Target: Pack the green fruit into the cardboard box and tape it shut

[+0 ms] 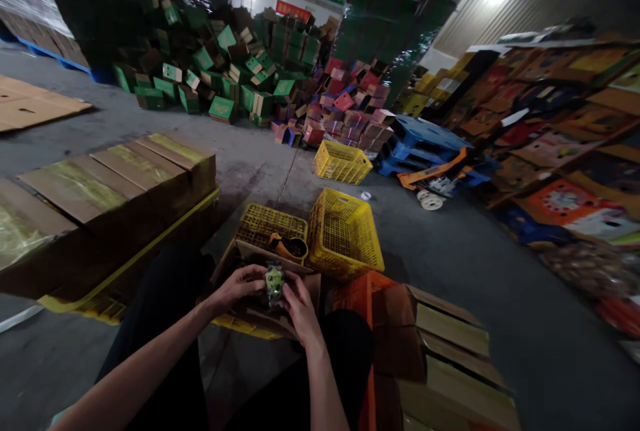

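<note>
A small green item in clear plastic wrap (275, 280), printed or spotted dark, sits between my two hands; its exact kind I cannot make out. My left hand (245, 284) grips its left edge with closed fingers, and my right hand (299, 301) pinches its right side. Both hands are over an open cardboard box (313, 284) between my knees. Shadow and my hands hide most of the box's inside. Just beyond the box, an orange-and-black tool (289, 246), perhaps a tape dispenser, lies on an upturned yellow crate (255, 221).
An open yellow crate (345, 234) stands beyond my right hand, another (343, 162) farther off. Taped cartons (95, 184) line my left; more cartons (453, 351) sit by an orange crate (367, 291) on my right. Farther back are a pallet jack (435, 178) and heaped green boxes (220, 108).
</note>
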`<state>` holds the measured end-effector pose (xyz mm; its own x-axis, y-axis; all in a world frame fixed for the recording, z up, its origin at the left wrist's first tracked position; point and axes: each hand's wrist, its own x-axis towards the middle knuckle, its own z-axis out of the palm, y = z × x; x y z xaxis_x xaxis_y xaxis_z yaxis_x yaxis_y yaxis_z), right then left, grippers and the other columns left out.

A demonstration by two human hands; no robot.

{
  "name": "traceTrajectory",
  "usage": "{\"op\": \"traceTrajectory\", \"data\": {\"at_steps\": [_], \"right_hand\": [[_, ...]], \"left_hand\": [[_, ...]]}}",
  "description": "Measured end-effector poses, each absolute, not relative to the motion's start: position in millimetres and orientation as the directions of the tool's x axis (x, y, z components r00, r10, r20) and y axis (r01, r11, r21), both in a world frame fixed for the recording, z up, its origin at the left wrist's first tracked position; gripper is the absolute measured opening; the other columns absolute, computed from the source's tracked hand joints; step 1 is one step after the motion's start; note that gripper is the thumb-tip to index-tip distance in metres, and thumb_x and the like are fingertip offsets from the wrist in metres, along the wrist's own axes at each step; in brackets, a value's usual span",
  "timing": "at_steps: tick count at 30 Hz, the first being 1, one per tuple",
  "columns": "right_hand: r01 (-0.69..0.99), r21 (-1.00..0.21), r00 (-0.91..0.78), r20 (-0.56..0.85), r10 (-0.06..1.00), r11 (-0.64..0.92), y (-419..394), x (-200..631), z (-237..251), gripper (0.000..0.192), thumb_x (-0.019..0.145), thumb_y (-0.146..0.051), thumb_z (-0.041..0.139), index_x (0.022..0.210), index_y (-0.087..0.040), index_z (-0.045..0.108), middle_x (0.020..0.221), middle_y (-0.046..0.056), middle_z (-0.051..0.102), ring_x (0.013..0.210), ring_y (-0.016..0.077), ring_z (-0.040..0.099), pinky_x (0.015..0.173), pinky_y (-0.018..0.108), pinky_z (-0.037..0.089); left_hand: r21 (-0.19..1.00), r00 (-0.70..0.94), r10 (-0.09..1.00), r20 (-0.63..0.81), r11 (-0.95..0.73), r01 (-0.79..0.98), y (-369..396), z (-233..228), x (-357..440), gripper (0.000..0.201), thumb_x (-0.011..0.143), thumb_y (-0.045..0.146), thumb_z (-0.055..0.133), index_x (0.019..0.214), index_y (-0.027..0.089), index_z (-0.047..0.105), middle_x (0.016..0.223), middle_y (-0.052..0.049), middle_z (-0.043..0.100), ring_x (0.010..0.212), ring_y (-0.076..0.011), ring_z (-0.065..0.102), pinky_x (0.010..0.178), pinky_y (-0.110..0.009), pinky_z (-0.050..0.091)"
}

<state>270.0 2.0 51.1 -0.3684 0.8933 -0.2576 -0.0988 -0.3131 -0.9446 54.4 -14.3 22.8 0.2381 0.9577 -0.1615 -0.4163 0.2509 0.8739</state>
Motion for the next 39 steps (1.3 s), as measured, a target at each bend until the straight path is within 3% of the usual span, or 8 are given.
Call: {"op": "traceTrajectory", "data": {"at_steps": [5, 9, 13, 22, 26, 30, 34, 39], "right_hand": [[-0.087, -0.944, -0.474, -0.241, 0.847, -0.317, -1, 266, 53, 0.051, 0.090, -0.062, 0.062, 0.130, -0.030, 0.061, 0.131, 0.006, 0.065, 0.117, 0.0247, 0.063, 0.093, 0.038, 0.053], [-0.024, -0.961, -0.488, -0.230, 0.842, -0.276, -1, 263, 54, 0.061, 0.079, -0.054, 0.077, 0.133, -0.030, 0.060, 0.133, 0.005, 0.064, 0.122, 0.0277, 0.060, 0.099, 0.042, 0.050], [0.001, -0.973, -0.410, -0.211, 0.888, -0.231, 1, 265, 51, 0.048, 0.083, -0.049, 0.073, 0.126, -0.030, 0.065, 0.131, 0.003, 0.067, 0.129, 0.0262, 0.056, 0.111, 0.041, 0.039], [-0.115, -0.927, -0.329, -0.303, 0.894, -0.356, 3, 264, 32, 0.053, 0.079, -0.058, 0.070, 0.120, -0.024, 0.070, 0.117, 0.007, 0.073, 0.115, 0.0285, 0.065, 0.098, 0.041, 0.050], [0.025, -0.975, -0.340, -0.217, 0.915, -0.221, 2, 263, 44, 0.054, 0.080, -0.056, 0.072, 0.126, -0.027, 0.067, 0.127, 0.005, 0.069, 0.123, 0.0275, 0.060, 0.103, 0.040, 0.047], [0.247, -0.966, -0.280, -0.147, 0.949, -0.077, 6, 268, 47, 0.054, 0.077, -0.052, 0.075, 0.122, -0.024, 0.068, 0.123, 0.006, 0.072, 0.117, 0.0280, 0.063, 0.102, 0.039, 0.048], [0.546, -0.838, -0.099, -0.075, 0.992, -0.009, 15, 279, 36, 0.045, 0.085, -0.051, 0.063, 0.116, -0.019, 0.066, 0.114, 0.011, 0.073, 0.109, 0.0297, 0.067, 0.097, 0.041, 0.050], [0.917, -0.398, -0.048, -0.093, 0.995, 0.007, 15, 274, 24, 0.045, 0.092, -0.032, 0.056, 0.135, -0.017, 0.053, 0.125, 0.017, 0.067, 0.107, 0.0292, 0.068, 0.088, 0.037, 0.051]], "left_hand": [[0.926, 0.188, 0.977, -0.099, 0.160, -0.341, -13, 19, 57, 0.047, 0.073, 0.040, 0.086, 0.109, 0.018, 0.067, 0.101, -0.006, 0.070, 0.096, -0.0214, 0.065, 0.086, -0.031, 0.048], [0.942, 0.147, 0.980, -0.137, 0.175, -0.286, -13, 15, 58, 0.069, 0.069, 0.040, 0.088, 0.128, 0.019, 0.060, 0.098, -0.005, 0.069, 0.096, -0.0220, 0.064, 0.086, -0.031, 0.046], [0.936, 0.195, 0.969, -0.152, 0.204, -0.286, -14, 14, 58, 0.086, 0.072, 0.041, 0.086, 0.146, 0.021, 0.048, 0.100, -0.005, 0.069, 0.094, -0.0221, 0.065, 0.084, -0.031, 0.047], [0.925, 0.216, 0.966, -0.143, 0.208, -0.318, -13, 26, 57, 0.059, 0.073, 0.044, 0.085, 0.121, 0.017, 0.068, 0.114, -0.010, 0.071, 0.107, -0.0271, 0.065, 0.093, -0.035, 0.049], [0.930, 0.173, 0.971, -0.167, 0.213, -0.299, -14, 24, 59, 0.055, 0.068, 0.045, 0.088, 0.111, 0.016, 0.070, 0.103, -0.008, 0.074, 0.097, -0.0254, 0.068, 0.087, -0.034, 0.050], [0.916, 0.105, 0.963, -0.249, 0.269, -0.298, -14, 16, 56, 0.067, 0.070, 0.053, 0.084, 0.125, 0.019, 0.066, 0.119, -0.012, 0.071, 0.106, -0.0283, 0.067, 0.088, -0.036, 0.052], [0.886, -0.003, 0.945, -0.327, 0.306, -0.348, -10, 6, 49, 0.076, 0.068, 0.060, 0.083, 0.128, 0.019, 0.063, 0.122, -0.015, 0.071, 0.106, -0.0283, 0.069, 0.090, -0.039, 0.052], [0.879, -0.036, 0.938, -0.345, 0.309, -0.364, -6, -3, 46, 0.075, 0.065, 0.060, 0.085, 0.123, 0.017, 0.066, 0.115, -0.015, 0.073, 0.099, -0.0274, 0.071, 0.088, -0.040, 0.053]]}}
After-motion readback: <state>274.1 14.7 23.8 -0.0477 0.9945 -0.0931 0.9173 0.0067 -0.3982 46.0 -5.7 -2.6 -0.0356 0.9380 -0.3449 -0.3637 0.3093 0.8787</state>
